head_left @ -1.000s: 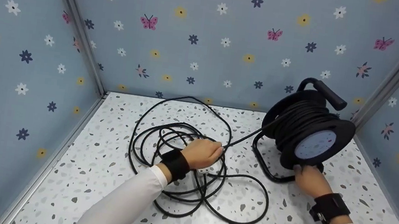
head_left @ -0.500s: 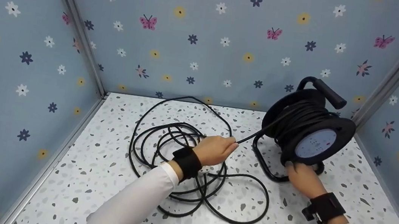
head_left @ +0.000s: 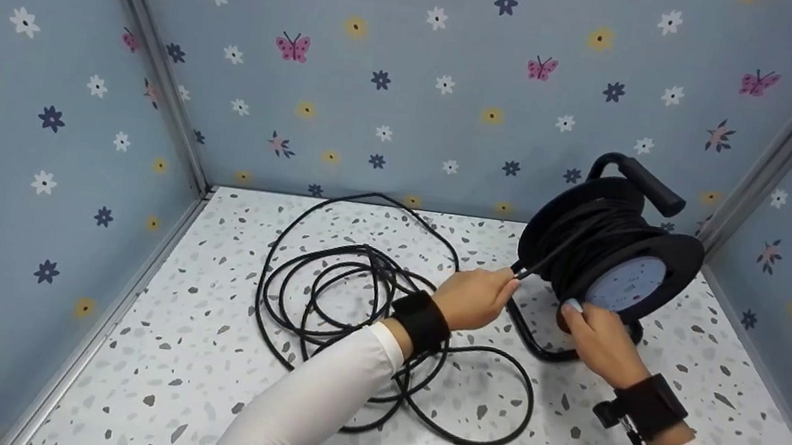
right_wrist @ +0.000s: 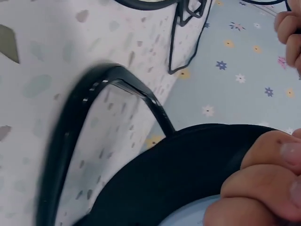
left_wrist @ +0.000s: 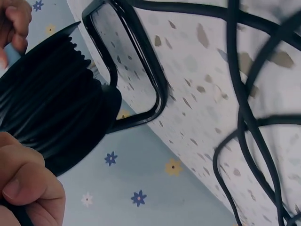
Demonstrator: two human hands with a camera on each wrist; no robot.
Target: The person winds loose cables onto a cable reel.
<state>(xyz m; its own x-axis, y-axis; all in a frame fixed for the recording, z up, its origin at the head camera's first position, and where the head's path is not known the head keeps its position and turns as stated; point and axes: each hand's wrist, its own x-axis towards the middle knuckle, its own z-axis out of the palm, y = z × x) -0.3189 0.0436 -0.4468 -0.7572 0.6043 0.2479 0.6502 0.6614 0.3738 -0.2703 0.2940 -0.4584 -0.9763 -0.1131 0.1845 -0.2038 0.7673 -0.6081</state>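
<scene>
A black cable reel [head_left: 649,284] with a pale round face stands tilted on its tube frame at the right, black cable wound around its drum. My left hand [head_left: 473,298] grips the cable just left of the drum, fingers curled round it; the left wrist view shows this hand [left_wrist: 30,183] close beside the windings. At the reel's lower front rim, my right hand [head_left: 604,345] has its fingers curled at the edge of the face; what they pinch there is mostly hidden. In the right wrist view the fingers [right_wrist: 263,188] lie over the black flange [right_wrist: 155,174].
Loose loops of black cable [head_left: 531,402] lie on the speckled white surface [head_left: 158,375], left of the reel and under my left forearm. Blue flowered panels [head_left: 418,104] stand behind and at both sides. The reel's carrying handle [head_left: 653,188] juts up near the back panel.
My left hand has moved right and slightly up along to the reel, holding the cable. My right hand has shifted slightly left and up at the rim. The reel's face has turned.
</scene>
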